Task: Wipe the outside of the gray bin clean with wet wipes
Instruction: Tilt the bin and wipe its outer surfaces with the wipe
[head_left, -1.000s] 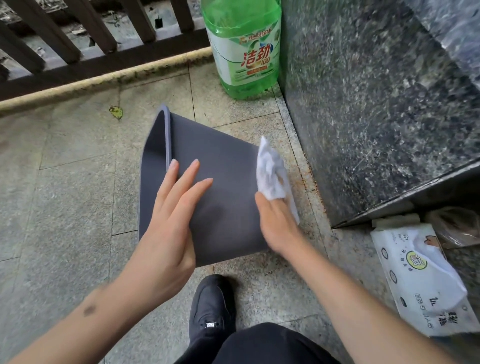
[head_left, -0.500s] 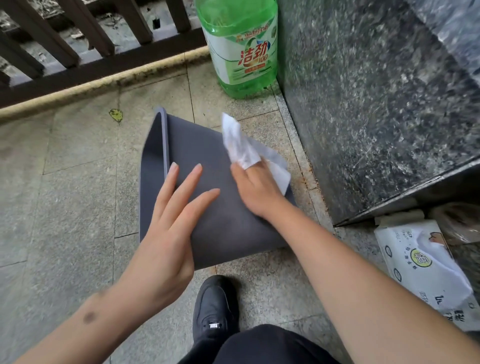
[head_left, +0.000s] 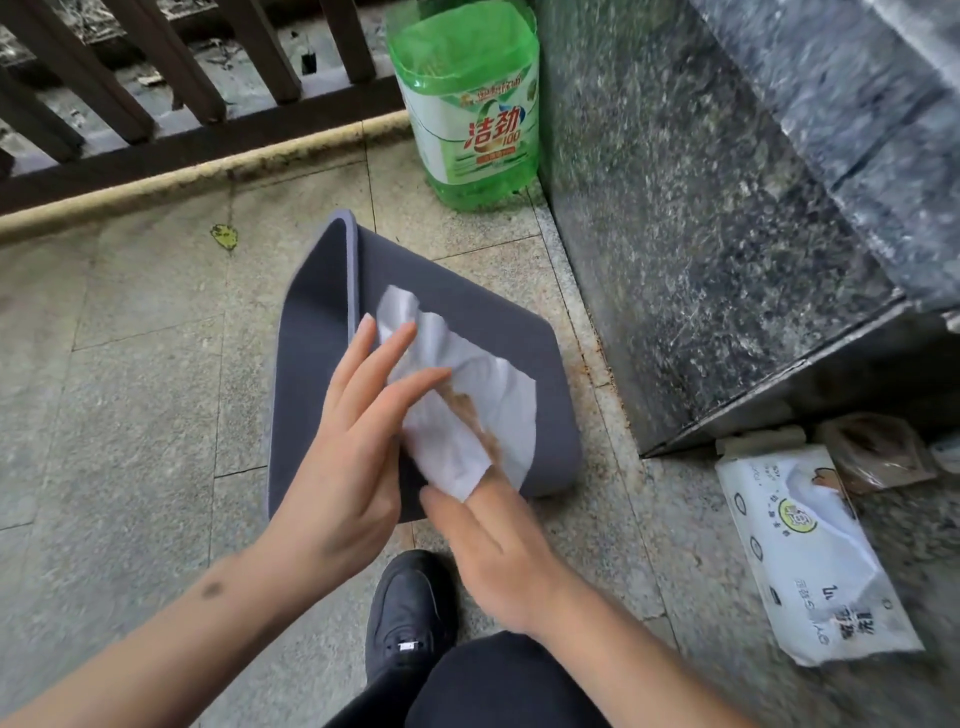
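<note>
Since a second ago your right hand (head_left: 498, 540) has dragged the wet wipe (head_left: 467, 410) from the bin's right edge back across the upturned face toward you, and your left hand (head_left: 358, 447) has moved in, its fingers (head_left: 387, 358) spread flat on the wipe's left part. Right fingers sit under the wipe, pinning it to the gray bin (head_left: 488, 332); wipe is limp, browned along one fold. Bin lies on its side on the tiled floor, long axis running away from you, rim at far left; it looks light, stiff and slick, so brace it at the rim.
</note>
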